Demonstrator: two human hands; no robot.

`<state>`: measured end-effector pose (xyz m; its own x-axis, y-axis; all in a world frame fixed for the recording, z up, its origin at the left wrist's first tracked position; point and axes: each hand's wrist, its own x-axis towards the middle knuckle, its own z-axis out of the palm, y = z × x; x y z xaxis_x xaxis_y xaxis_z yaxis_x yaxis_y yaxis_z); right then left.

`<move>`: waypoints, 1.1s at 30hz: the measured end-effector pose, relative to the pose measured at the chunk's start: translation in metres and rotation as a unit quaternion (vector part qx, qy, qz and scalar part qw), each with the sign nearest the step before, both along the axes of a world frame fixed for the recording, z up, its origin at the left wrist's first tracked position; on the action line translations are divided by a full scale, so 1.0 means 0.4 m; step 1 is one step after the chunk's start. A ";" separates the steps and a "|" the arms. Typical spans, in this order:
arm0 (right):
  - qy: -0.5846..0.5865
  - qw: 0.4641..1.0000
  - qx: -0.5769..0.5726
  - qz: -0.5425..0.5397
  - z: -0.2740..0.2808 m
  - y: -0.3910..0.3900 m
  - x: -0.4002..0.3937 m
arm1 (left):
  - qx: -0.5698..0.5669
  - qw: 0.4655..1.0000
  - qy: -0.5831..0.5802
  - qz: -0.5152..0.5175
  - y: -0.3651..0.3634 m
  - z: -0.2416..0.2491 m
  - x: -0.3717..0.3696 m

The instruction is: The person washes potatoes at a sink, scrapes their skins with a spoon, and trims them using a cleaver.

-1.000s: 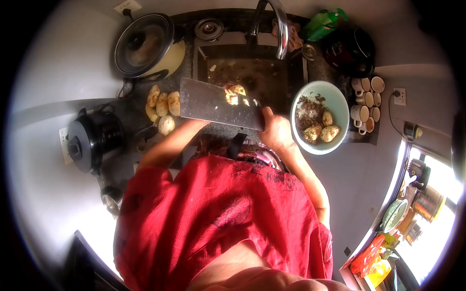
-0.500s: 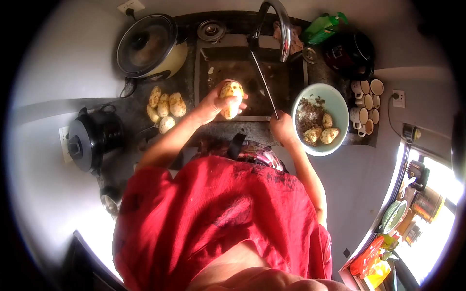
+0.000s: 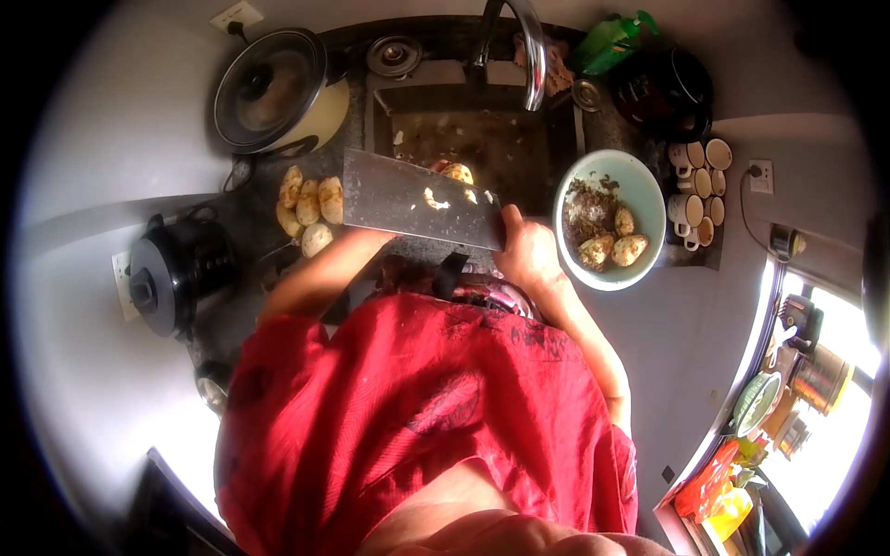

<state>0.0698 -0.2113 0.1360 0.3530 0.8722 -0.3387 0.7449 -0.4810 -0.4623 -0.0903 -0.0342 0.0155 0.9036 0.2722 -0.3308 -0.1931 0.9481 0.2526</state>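
Your right hand [image 3: 530, 255] was closed round the handle of a broad cleaver [image 3: 399, 195], its flat metal blade flecked with pale scraps. That blade hid most of your left hand [image 3: 375, 238], so its grip could not be told. A rounded, speckled tuber [image 3: 458, 173] showed past the far edge; if its skin was slick, a slip might have nicked those hidden fingers. Lumpy tubers [image 3: 331, 199] lay left, others among brown peelings [image 3: 591, 211] in the smooth pale-green bowl [image 3: 647, 199] at right. Farther off, sunlight crossed the curved, shiny metal faucet [image 3: 535, 60].
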 end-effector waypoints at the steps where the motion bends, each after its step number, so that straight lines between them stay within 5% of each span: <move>1: -0.002 1.000 -0.003 0.005 -0.007 -0.001 0.002 | 0.004 1.000 0.001 -0.005 -0.001 0.009 -0.001; 2: -0.005 1.000 -0.006 0.010 -0.016 0.000 0.006 | 0.004 1.000 0.002 -0.006 0.000 0.016 0.003; 6: 0.013 0.991 -0.075 -0.111 -0.116 0.004 0.054 | 0.324 0.935 0.108 -0.091 -0.021 0.129 0.032; 11: 0.071 0.986 -0.022 -0.149 -0.181 -0.042 0.089 | 0.393 0.908 0.122 -0.082 -0.009 0.176 0.031; 13: 0.105 0.984 -0.007 -0.141 -0.140 -0.039 0.085 | 0.335 0.929 0.110 -0.109 0.001 0.174 0.030; 17: 0.102 0.988 0.024 -0.112 -0.061 -0.034 0.057 | 0.408 0.897 0.124 -0.113 0.001 0.173 0.037; 19: 0.090 0.992 0.025 -0.084 -0.024 -0.035 0.046 | 0.558 0.803 0.122 -0.167 0.008 0.173 0.034; 20: 0.058 0.997 0.027 -0.052 -0.010 -0.034 0.039 | 0.558 0.818 0.035 -0.135 0.018 0.121 0.036; 23: 0.012 0.999 0.029 -0.005 -0.012 -0.031 0.025 | 0.427 0.894 0.045 -0.128 0.011 0.047 0.026; 28: 0.009 1.000 -0.010 0.005 -0.006 -0.023 0.021 | 0.430 0.890 0.090 -0.117 -0.002 0.075 0.033; 30: 0.003 1.000 -0.009 0.005 -0.011 -0.023 0.019 | 0.597 0.790 0.093 -0.103 -0.003 0.085 0.031; 31: -0.004 1.000 -0.007 0.004 -0.016 -0.023 0.017 | 0.597 0.790 0.093 -0.103 0.000 0.096 0.027; 32: -0.004 1.000 -0.007 0.004 -0.024 -0.023 0.020 | 0.381 0.919 0.056 -0.086 0.004 0.109 0.022; 33: -0.003 1.000 -0.024 -0.014 -0.036 -0.022 0.025 | 0.139 0.988 0.016 -0.064 0.002 0.121 0.017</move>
<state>0.0798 -0.2199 0.1215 0.3790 0.8449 -0.3774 0.7337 -0.5229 -0.4338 -0.0836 -0.0334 0.0640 0.9268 0.2409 -0.2883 -0.0637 0.8570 0.5114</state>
